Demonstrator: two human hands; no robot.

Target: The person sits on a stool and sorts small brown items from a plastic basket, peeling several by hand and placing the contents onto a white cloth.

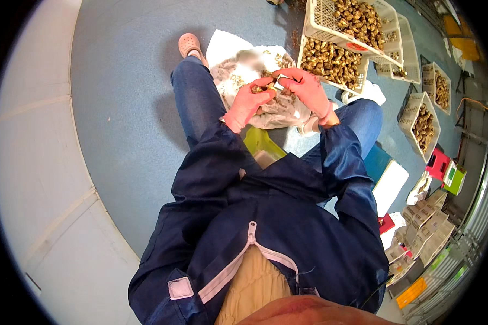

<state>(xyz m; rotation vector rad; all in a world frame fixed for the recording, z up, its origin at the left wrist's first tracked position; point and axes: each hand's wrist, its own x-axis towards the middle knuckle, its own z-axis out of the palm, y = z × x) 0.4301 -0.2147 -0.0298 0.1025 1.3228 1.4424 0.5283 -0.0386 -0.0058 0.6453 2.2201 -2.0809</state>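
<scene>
Both my hands wear pink gloves and meet above a large white plastic bag lying between my legs. My left hand is closed around a brown, bulb-like piece. My right hand pinches a small whitish object against that piece; its kind is too small to make out. Brown scraps and bits lie on the bag below my fingers. To the right of the bag, a white slatted crate holds many similar brown pieces.
Another filled white crate is stacked on the nearer one. More crates of brown pieces stand along the right. A yellow-green plastic stool shows between my thighs. A white wall curves along the left of the blue floor.
</scene>
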